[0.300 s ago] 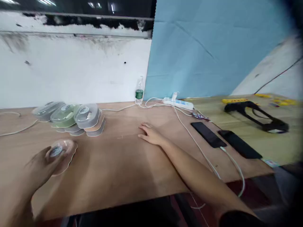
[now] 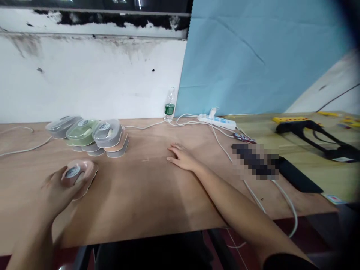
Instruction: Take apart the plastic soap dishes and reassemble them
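My left hand [image 2: 57, 191] grips a pink clear-plastic blister pack [image 2: 80, 175] that lies on the wooden table [image 2: 146, 195] at the near left; the fingers wrap round its domed top. My right hand [image 2: 182, 157] rests flat on the table's middle, fingers stretched out, holding nothing. Behind the pink pack lies a row of similar packs [image 2: 90, 137], grey and green, leaning on one another.
A water bottle [image 2: 169, 105] stands by the white wall. A white power strip [image 2: 218, 122] with cables lies at the back right. Two dark phones [image 2: 295, 176] sit at the right, one on a white cable. A black frame-like object [image 2: 317, 140] lies further right.
The view has shifted slightly left and down. My left hand has closed more firmly on the pink pack. My right hand stays flat in place.
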A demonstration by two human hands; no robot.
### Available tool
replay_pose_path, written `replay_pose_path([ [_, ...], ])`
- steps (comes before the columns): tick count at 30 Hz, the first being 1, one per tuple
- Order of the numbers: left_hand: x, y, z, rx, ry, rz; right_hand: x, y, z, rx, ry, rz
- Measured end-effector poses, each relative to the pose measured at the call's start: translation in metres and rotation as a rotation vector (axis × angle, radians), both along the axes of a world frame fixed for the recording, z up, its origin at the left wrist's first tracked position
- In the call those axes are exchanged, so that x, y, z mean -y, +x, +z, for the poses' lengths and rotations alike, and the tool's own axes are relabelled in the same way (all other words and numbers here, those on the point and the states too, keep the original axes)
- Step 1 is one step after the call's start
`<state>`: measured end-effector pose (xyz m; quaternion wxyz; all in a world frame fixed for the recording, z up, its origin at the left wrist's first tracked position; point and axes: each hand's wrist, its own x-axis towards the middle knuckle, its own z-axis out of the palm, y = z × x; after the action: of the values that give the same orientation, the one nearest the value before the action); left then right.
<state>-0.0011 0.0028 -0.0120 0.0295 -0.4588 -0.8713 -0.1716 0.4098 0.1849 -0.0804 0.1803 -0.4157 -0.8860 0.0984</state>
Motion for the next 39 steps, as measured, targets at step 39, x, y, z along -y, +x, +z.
replay_pose_path([
  [39, -0.072, 0.127, -0.007, 0.336, 0.213, -0.722, 0.014, -0.028, 0.003, -0.603, -0.425, -0.244],
])
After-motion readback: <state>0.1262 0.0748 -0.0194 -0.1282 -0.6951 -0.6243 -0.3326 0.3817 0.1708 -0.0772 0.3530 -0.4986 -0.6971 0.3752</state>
